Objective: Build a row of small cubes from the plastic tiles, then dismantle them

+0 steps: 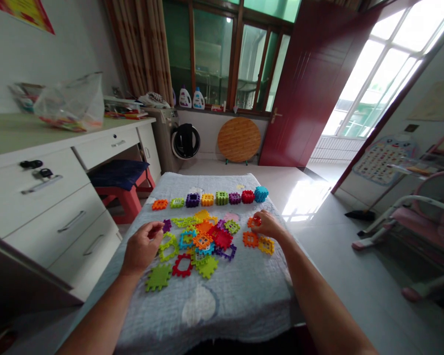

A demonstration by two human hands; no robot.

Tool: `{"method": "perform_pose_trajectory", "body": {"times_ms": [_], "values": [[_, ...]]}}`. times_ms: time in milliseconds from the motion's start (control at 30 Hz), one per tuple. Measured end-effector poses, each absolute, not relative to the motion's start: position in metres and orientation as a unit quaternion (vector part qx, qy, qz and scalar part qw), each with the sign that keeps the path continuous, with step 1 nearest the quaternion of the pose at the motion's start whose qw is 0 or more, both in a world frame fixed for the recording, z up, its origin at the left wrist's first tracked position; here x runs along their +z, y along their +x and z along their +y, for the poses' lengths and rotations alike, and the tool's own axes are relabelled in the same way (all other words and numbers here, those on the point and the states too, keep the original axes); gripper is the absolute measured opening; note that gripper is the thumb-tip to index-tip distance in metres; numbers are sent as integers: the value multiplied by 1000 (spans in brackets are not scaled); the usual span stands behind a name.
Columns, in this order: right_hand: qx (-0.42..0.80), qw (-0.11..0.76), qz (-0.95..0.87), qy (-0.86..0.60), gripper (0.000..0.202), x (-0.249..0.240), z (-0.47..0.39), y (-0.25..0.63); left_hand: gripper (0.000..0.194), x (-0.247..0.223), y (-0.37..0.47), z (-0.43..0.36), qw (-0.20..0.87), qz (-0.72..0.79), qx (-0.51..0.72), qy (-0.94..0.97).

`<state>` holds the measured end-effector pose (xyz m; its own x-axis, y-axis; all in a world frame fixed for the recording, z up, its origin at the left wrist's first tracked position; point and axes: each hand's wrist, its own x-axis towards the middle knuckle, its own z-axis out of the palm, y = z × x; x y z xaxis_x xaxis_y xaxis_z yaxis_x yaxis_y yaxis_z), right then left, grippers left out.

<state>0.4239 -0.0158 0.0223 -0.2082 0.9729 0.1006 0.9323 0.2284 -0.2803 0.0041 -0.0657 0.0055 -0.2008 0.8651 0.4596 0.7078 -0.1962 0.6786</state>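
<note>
My left hand [142, 249] is at the left of a loose pile, its fingers pinched together at the edge of a small purple interlocking tile [166, 226]. On the right, my right hand [269, 225] has thumb and fingers closed on an orange interlocking tile [253, 222]. Just below it lie another orange tile [250, 239] and a yellow tile [266, 245]. Between my hands the mixed pile includes a red tile [222, 237], a red frame tile [182, 266], a solid green tile [158, 277] and a green frame tile [168, 247].
A row of built or stacked pieces, from an orange one [160, 204] to a blue one [261, 194], crosses the far part of the cloth-covered table [240, 291]. A desk [40, 172] and a red stool [128, 197] stand left; a pink chair [429, 204] stands right.
</note>
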Motion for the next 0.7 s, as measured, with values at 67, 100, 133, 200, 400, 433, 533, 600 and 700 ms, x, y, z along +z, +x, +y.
{"method": "perform_pose_trajectory", "body": {"times_ms": [67,100,133,200,400,433,533,600,700], "values": [[92,154,-785,-593,39,29,-22,422,27,6,4,-66,82,631,456,622],[104,166,-795,-575,41,33,-28,421,27,6,3,-66,80,632,457,621],[119,175,-805,-554,43,36,-33,420,27,6,3,-66,79,632,456,621],[147,164,-824,-523,44,43,-47,415,27,6,4,-66,80,630,454,624],[140,84,-816,-554,43,47,-69,397,28,6,5,-66,81,630,449,629],[138,76,-815,-557,43,46,-69,396,28,6,4,-66,78,631,449,628],[125,61,-817,-559,49,44,-67,395,27,6,4,-66,70,630,451,628],[110,53,-817,-564,50,43,-66,394,27,7,4,-66,70,628,451,630],[101,43,-815,-569,45,43,-66,390,26,7,4,-66,71,624,453,633]]}}
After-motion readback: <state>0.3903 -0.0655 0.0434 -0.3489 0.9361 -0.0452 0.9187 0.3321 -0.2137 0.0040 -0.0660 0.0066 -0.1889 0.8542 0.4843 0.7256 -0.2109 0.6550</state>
